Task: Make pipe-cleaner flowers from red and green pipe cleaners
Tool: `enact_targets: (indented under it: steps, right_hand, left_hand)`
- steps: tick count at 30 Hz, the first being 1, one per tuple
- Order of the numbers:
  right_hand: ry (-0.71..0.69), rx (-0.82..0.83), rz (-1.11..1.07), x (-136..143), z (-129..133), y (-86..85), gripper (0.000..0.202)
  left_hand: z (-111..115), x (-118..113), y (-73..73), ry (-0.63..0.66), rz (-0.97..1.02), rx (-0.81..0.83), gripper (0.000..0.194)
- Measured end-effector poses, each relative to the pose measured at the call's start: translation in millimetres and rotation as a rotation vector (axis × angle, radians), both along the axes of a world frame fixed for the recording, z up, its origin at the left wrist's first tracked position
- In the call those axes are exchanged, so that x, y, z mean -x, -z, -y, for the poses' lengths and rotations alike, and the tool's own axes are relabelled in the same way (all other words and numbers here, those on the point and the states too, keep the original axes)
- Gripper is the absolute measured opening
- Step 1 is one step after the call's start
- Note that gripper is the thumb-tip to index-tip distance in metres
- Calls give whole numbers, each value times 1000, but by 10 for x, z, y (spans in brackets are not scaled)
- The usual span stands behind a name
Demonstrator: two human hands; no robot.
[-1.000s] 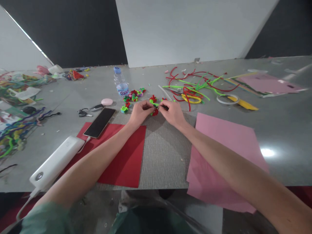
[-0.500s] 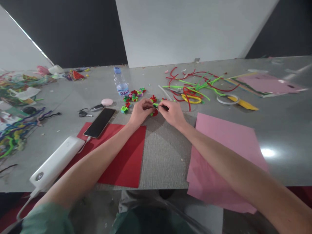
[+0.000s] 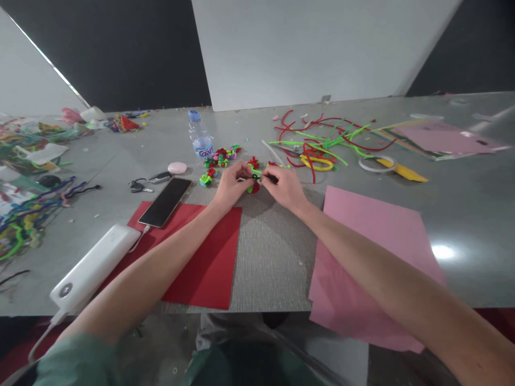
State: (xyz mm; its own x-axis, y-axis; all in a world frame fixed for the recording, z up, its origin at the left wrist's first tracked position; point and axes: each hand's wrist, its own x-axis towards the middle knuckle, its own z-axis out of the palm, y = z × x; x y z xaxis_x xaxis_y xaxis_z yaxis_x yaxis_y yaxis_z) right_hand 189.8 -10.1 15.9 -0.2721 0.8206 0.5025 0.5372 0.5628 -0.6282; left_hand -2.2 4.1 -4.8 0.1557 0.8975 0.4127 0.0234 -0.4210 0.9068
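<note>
Both of my hands meet over the grey table, fingertips pinched around a small piece of green pipe cleaner (image 3: 256, 173). My left hand (image 3: 233, 183) is closed on its left side, thumb and forefinger together. My right hand (image 3: 286, 186) pinches from the right; something dark shows between its fingers, too small to make out. A red piece (image 3: 255, 188) shows just below the fingertips. Beyond them lies a red pipe-cleaner flower (image 3: 253, 162), and several more small colourful flowers (image 3: 221, 157) are grouped left of my left hand.
A water bottle (image 3: 200, 136) stands behind the flowers. Loose red and green pipe cleaners (image 3: 330, 140), yellow-handled scissors (image 3: 317, 163) and a tape roll (image 3: 376, 164) lie to the right. A phone (image 3: 166, 202), power bank (image 3: 94, 268), red sheet (image 3: 205, 257) and pink sheets (image 3: 374, 230) are nearer.
The fingers have shifted only slightly around the small piece, and a dark loop now shows between the fingertips. Everything on the table stays in place.
</note>
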Motion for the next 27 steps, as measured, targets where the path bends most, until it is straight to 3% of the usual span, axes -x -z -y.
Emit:
enact_targets:
  steps: [8, 20, 27]
  right_hand:
    - [-31, 4, 39, 6, -2, 8, 15]
    - [-183, 6, 72, -18, -8, -10, 19]
    - [-128, 51, -22, -19, -21, -5, 16]
  left_hand:
    - [36, -4, -26, -17, -46, -3, 21]
    - [66, -8, -73, -32, -68, -34, 21]
    - [55, -20, -55, 16, -25, 1, 24]
